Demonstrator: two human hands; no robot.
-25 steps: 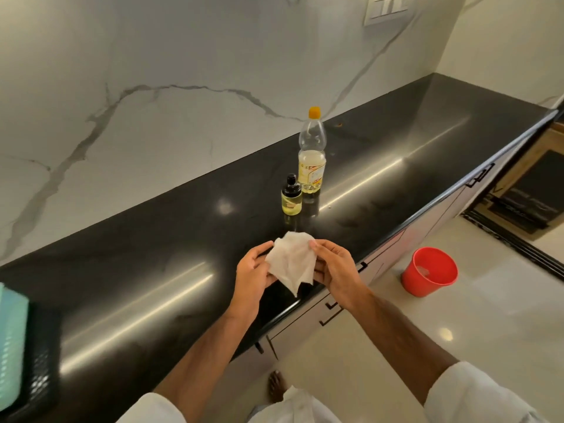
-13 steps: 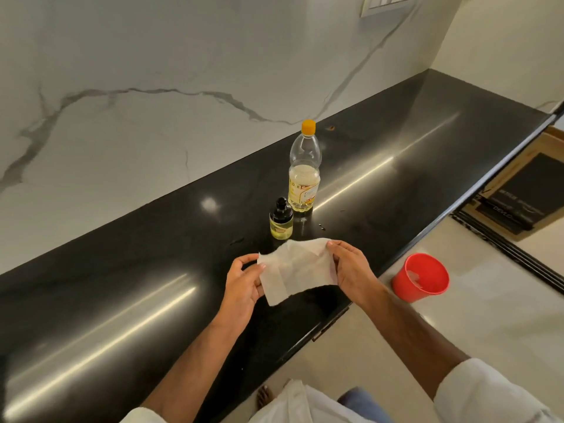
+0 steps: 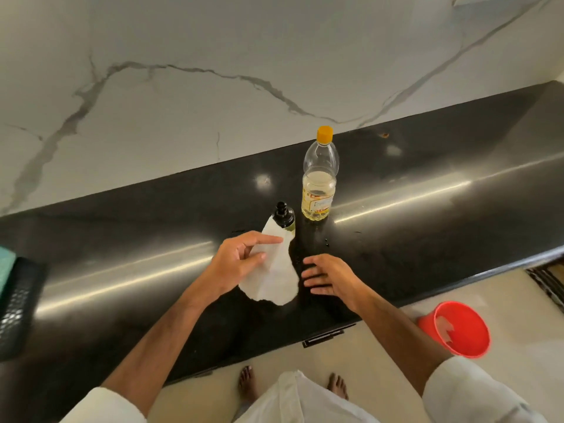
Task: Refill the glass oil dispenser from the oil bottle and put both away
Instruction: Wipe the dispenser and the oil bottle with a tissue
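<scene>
Dispenser (image 3: pixel 285 219) black-capped, left hand (image 3: pixel 241 264) pinching tissue (image 3: pixel 273 276) against it, right hand (image 3: pixel 328 277) released

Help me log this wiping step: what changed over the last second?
The right hand let go of the tissue and now hovers open. The left hand alone holds it, brought forward against the glass oil dispenser. The oil bottle stayed capped and standing.

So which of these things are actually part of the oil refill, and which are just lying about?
Part of the job:
- glass oil dispenser
- oil bottle
- paper towel, held by the left hand

Just lying about:
- red bucket on the floor
- black mat at the counter's left end
</scene>
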